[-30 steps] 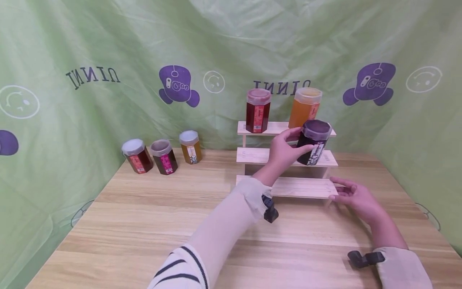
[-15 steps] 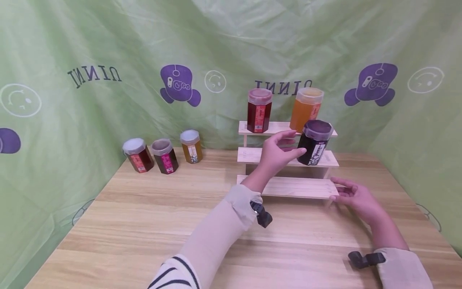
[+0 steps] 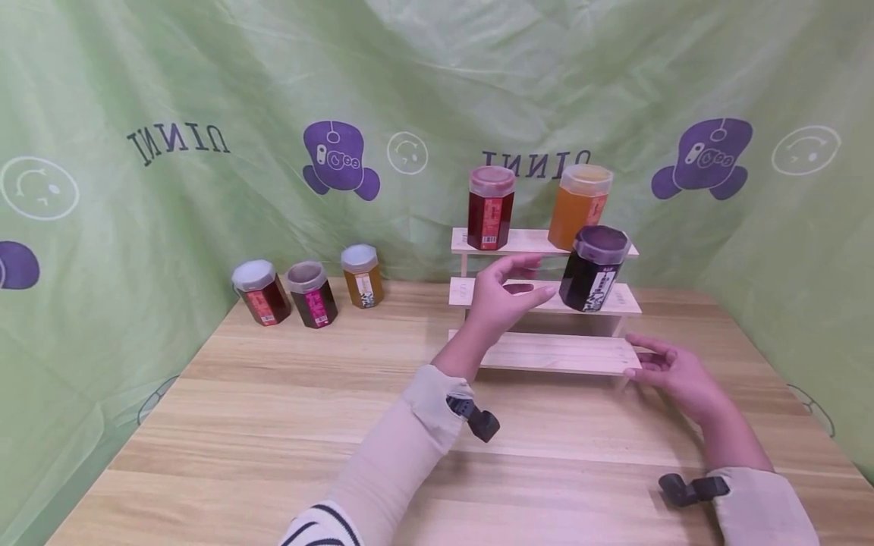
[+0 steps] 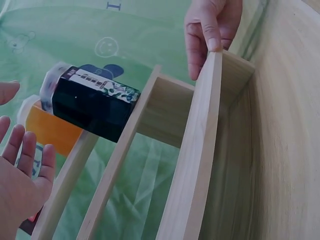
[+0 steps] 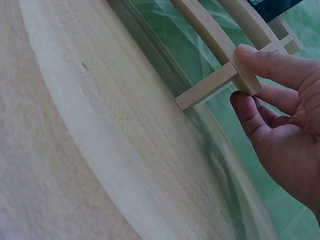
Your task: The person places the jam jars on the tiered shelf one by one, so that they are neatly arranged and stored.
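Note:
A dark purple jar with a white label stands on the right part of the middle tier of a three-tier wooden shelf. To its left is my left hand, fingers apart and holding nothing; the left wrist view has a gap between those fingers and the jar. With thumb and fingers my right hand pinches the right end of the lowest board. On the top tier stand a dark red jar at the left and an orange jar at the right, its lower part partly behind the purple jar.
Farther left on the wooden table stand a red jar, a dark jar with a pink label and an amber jar. A green printed cloth hangs behind and along both sides.
My left hand has let go of the purple jar and drawn back to the left and slightly down. The jar stays on the middle tier. My right hand keeps its place.

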`<state>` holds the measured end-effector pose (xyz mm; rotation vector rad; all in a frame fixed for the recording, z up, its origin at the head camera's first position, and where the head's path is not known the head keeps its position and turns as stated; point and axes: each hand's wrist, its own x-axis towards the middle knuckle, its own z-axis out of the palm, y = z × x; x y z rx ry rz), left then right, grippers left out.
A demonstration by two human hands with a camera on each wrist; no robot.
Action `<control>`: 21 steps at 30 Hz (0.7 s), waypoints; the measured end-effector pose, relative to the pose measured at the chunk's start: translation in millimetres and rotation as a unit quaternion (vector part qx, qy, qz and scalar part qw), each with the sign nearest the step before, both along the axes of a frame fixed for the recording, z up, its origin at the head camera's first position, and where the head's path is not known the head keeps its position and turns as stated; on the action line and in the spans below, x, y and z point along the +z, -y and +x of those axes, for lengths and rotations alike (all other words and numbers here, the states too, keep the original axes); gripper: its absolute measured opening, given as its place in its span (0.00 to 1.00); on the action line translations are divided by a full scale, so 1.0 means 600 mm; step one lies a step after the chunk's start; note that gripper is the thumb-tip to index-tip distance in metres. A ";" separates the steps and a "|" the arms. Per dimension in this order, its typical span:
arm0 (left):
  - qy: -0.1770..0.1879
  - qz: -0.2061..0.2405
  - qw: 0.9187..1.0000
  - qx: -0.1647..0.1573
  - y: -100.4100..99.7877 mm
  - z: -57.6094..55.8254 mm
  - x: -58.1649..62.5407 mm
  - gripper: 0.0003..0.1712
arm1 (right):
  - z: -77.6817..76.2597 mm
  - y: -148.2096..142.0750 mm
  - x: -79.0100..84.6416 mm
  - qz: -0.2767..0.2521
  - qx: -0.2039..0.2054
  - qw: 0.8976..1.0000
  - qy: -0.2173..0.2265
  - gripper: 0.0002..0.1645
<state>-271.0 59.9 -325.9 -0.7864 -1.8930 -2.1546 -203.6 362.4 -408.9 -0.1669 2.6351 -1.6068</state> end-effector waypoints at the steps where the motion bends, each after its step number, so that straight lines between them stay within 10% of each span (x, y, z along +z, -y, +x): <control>1: -0.001 -0.001 1.000 0.002 0.003 0.002 0.000 0.25 | 0.000 0.000 0.000 0.001 0.000 1.000 0.000 0.44; 21: 0.003 0.008 1.000 -0.006 0.067 0.038 -0.020 0.24 | 0.001 0.002 0.003 0.000 0.003 1.000 0.001 0.44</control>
